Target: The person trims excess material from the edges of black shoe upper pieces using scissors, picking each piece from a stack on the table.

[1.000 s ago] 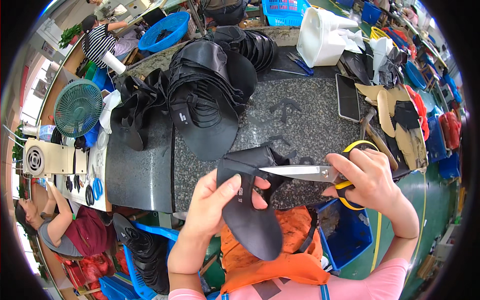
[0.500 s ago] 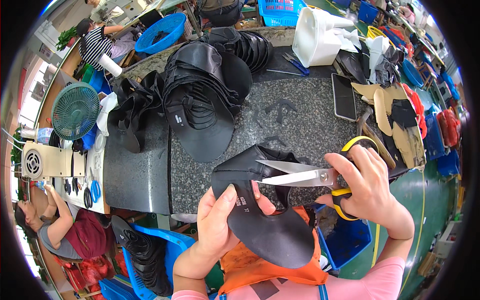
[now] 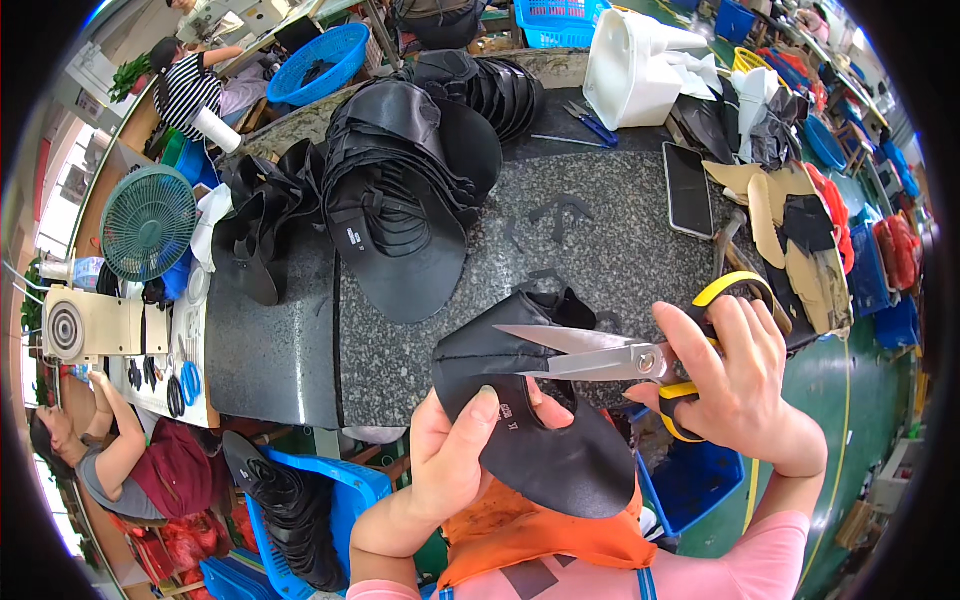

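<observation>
- The left hand (image 3: pixel 445 460) gripped a black piece (image 3: pixel 570 460) of sheet material, thumb on its face and fingers (image 3: pixel 549 409) behind, their tips showing through its cut-out.
- That piece was held up over the near edge of the speckled counter (image 3: pixel 620 240), its rounded end hanging before an orange apron (image 3: pixel 540 545).
- The right hand (image 3: pixel 735 365) had its fingers curled through the yellow-and-black handles of the scissors (image 3: pixel 608 360).
- The blades stood parted, pointing left across the piece beside its seam (whether material lay between them, I could not tell).
- A stack of similar black pieces (image 3: pixel 400 265) leaned together on the far left part of the counter.
- Thin dark scraps (image 3: pixel 560 212) lay on the bare stone beyond the hands.
- To the right were a phone (image 3: pixel 688 190) and tan cut pieces (image 3: pixel 766 220).
- A white container (image 3: pixel 630 80) stood at the far edge, near blue-handled nippers (image 3: pixel 600 130).
</observation>
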`<state>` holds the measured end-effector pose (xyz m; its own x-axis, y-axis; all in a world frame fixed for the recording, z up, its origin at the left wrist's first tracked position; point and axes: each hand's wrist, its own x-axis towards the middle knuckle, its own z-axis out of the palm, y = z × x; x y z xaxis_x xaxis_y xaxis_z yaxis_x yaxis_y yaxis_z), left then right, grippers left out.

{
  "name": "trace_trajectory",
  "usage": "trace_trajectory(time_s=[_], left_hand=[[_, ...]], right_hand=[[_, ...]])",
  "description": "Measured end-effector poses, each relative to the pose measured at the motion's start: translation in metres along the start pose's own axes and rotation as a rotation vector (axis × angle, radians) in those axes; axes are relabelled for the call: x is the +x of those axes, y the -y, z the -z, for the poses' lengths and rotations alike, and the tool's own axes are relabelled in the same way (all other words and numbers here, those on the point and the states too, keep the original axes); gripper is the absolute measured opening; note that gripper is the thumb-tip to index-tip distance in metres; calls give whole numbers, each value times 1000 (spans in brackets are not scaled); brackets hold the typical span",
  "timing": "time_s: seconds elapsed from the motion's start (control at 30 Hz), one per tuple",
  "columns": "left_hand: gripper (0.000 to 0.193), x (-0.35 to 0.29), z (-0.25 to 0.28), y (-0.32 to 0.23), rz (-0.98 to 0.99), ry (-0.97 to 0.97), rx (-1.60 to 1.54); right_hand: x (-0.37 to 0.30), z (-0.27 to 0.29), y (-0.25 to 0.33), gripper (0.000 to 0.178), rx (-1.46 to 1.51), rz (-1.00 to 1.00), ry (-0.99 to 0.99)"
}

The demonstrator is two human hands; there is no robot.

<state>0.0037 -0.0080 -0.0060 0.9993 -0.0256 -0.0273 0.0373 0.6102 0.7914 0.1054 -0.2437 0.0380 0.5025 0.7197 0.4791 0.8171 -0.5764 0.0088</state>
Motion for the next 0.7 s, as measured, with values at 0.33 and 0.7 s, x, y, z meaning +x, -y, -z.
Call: trace_trajectory(time_s=[0.33, 0.7], left_hand=[[34, -5, -4, -16, -30, -18, 202], [35, -4, -2, -9, 3, 62, 490]], right_hand=[[0, 2, -6, 51, -64, 86, -10], [3, 5, -7, 65, 50, 122, 66]])
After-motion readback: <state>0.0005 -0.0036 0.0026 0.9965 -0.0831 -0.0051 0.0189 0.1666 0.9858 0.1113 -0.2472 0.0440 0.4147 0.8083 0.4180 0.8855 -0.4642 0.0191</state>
